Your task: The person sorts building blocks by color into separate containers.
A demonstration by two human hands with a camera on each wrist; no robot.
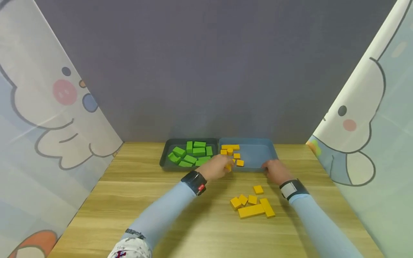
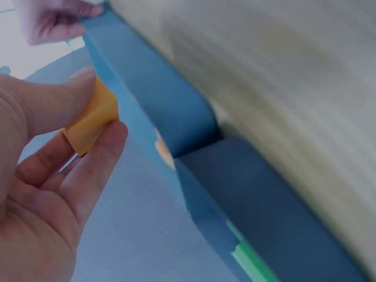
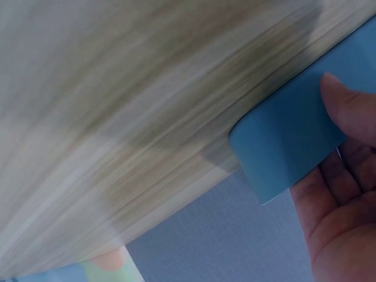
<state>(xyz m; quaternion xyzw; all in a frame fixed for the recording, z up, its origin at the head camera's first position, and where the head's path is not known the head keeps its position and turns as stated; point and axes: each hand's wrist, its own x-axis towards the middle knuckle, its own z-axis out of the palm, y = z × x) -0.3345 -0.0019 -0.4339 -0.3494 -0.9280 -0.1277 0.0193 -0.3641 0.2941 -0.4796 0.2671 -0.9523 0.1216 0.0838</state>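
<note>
My left hand (image 1: 217, 167) pinches a yellow block (image 2: 94, 120) between thumb and fingers, at the front wall of the blue tray (image 1: 258, 154). Several other yellow blocks lie in that tray's left part, among them a long bar (image 1: 230, 147) and a small cylinder (image 1: 230, 152). With thumb outside and fingers over the rim, my right hand (image 1: 277, 172) grips the tray's front wall near its right corner. In the right wrist view the thumb (image 3: 346, 108) presses flat on the blue wall (image 3: 288, 141).
A dark tray (image 1: 164, 163) holding several green blocks (image 1: 190, 159) stands directly left of the blue one. On the wooden table (image 1: 145, 200) in front lie more yellow pieces, including a long bar (image 1: 251, 211) and a small square (image 1: 258, 190). A grey panel (image 1: 200, 71) rises behind the trays.
</note>
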